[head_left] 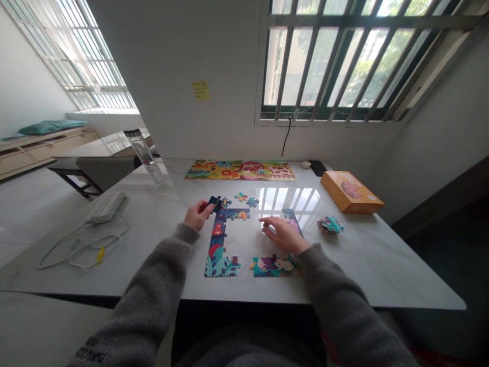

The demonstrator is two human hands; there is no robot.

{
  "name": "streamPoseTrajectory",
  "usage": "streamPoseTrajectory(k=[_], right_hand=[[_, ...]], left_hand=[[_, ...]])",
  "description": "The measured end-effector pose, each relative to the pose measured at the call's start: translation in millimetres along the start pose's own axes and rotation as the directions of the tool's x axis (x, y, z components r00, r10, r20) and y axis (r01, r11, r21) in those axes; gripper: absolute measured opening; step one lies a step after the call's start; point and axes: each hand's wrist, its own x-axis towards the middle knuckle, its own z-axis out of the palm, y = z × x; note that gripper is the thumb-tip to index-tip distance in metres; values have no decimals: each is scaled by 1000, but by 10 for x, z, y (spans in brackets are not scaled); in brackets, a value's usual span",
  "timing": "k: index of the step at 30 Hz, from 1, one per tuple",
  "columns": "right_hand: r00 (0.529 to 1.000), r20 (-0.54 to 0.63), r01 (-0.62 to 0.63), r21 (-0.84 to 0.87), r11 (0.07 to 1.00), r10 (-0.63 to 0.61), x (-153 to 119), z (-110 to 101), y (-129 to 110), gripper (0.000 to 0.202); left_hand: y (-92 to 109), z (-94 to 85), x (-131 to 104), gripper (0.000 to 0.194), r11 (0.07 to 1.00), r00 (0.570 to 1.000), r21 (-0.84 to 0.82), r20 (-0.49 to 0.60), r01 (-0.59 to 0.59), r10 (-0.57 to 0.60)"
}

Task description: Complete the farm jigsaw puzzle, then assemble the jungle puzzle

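Observation:
My left hand [197,214] pinches dark blue jigsaw pieces [218,203] just above the upper left corner of a partly joined puzzle border [217,239]. My right hand [280,233] hovers over the middle of that border, fingers apart and nothing in them. Its wrist and sleeve cover part of the right side strip [291,218]. Below lies a joined bottom strip [273,266] with a white animal on it, apart from the left section. Two loose pieces, one multicoloured [241,196] and one blue [252,202], rest above the top edge.
A finished long puzzle [240,170] lies along the wall. To the right are a stack of pieces [330,225], an orange box [350,192] and a black phone [318,168]. A glass bottle [140,148], a white device [107,206] and a cable [82,255] are at left.

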Motion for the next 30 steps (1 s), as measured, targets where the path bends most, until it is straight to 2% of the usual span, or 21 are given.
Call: streamPoseTrajectory(k=[2, 5, 8, 11, 15, 17, 19, 22, 26, 28, 30], right_hand=[[997, -72, -30, -10, 1000, 29, 9, -25, 3, 28], [987, -157, -43, -15, 999, 40, 19, -52, -25, 22], [983, -177, -32, 28, 999, 37, 23, -57, -88, 18], [983, -175, -38, 92, 995, 54, 24, -43, -160, 17], [985, -164, -30, 170, 985, 59, 30, -16, -225, 18], [988, -145, -28, 214, 976, 60, 34, -7, -233, 20], [991, -114, -44, 260, 965, 76, 38, -5, -225, 22], [991, -71, -82, 304, 949, 109, 43, -12, -199, 25], [990, -49, -108, 323, 940, 130, 46, -18, -178, 29], [988, -64, -111, 342, 933, 141, 48, -18, -177, 30], [983, -89, -119, 363, 924, 161, 49, -17, -179, 30]], left_hand=[[150, 183, -64, 40, 997, 993, -73, 110, -25, 33], [301, 468, -116, 41, 983, 960, -184, 273, -13, 64], [322, 700, -147, 44, 970, 918, -241, 379, -25, 118], [272, 827, -212, 40, 985, 884, -167, 452, -51, 122], [243, 865, -327, 31, 989, 820, -18, 557, -144, 130], [260, 857, -364, 31, 987, 806, 17, 581, -157, 119], [280, 844, -376, 34, 991, 814, 11, 571, -137, 106], [287, 827, -361, 38, 990, 851, -29, 507, -141, 136], [252, 821, -330, 35, 988, 883, -30, 444, -153, 150], [242, 821, -331, 32, 989, 869, -5, 477, -149, 133], [244, 822, -347, 30, 985, 830, 49, 546, -163, 111]])
